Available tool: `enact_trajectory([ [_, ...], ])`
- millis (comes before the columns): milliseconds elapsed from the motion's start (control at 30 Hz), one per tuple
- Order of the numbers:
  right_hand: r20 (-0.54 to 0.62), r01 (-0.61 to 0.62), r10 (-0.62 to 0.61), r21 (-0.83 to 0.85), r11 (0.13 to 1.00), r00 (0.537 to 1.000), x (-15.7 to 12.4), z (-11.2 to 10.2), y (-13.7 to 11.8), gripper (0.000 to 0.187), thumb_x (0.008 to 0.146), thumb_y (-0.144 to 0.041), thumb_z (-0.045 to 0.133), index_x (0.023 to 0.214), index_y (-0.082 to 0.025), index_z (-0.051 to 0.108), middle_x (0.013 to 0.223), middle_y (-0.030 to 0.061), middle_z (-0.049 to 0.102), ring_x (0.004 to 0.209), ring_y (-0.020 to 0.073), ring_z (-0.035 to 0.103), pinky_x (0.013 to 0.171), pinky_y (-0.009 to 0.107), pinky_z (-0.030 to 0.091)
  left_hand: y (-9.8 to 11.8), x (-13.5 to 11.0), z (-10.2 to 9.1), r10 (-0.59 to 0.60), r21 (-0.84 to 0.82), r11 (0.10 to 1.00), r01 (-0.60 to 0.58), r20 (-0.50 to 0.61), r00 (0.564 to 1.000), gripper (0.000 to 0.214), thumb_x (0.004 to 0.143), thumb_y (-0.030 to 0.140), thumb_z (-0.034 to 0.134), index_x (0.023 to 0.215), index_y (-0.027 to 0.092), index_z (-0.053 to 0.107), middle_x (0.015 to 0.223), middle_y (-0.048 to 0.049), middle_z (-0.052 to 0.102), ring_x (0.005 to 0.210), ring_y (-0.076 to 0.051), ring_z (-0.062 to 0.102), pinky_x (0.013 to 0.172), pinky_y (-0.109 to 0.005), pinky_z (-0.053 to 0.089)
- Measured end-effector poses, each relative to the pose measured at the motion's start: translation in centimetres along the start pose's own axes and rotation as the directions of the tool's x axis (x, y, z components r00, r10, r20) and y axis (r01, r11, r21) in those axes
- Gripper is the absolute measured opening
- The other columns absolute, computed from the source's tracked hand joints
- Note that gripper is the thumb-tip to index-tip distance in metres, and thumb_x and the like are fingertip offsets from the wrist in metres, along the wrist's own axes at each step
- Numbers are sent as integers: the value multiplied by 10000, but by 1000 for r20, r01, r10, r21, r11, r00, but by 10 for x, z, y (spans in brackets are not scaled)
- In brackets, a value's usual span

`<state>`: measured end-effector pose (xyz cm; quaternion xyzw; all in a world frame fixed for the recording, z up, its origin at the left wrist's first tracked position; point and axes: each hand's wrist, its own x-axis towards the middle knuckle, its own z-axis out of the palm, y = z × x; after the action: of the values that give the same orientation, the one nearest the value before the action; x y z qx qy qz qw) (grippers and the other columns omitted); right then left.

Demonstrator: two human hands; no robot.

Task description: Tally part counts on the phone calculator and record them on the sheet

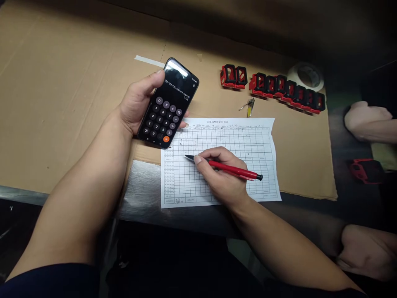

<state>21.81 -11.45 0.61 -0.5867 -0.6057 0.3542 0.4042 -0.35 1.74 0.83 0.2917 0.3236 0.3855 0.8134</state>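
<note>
My left hand is wrapped around a black smartphone that shows a calculator screen with a long sum, held tilted above the cardboard. My right hand grips a red pen in a writing hold. The pen's tip rests on the left part of a printed grid form. The form lies partly on the cardboard and partly on the metal table edge.
A cardboard sheet covers the table. A row of red and black plastic parts lies behind the form, with a tape roll and a small metal tool. Another person's arms are at the right, near a red part.
</note>
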Motion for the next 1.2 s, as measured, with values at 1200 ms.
enact_trajectory([
  [1200, 41, -135, 130, 173, 976, 991, 6, -4, 14, 188, 901, -412, 752, 853, -232, 719, 727, -8, 685, 650, 164, 614, 620, 331, 516, -2, 1, 1, 5, -1, 1000, -5, -45, 999, 774, 821, 800, 650, 1249, 159, 723, 1041, -177, 812, 989, -379, 799, 927, -508, 665],
])
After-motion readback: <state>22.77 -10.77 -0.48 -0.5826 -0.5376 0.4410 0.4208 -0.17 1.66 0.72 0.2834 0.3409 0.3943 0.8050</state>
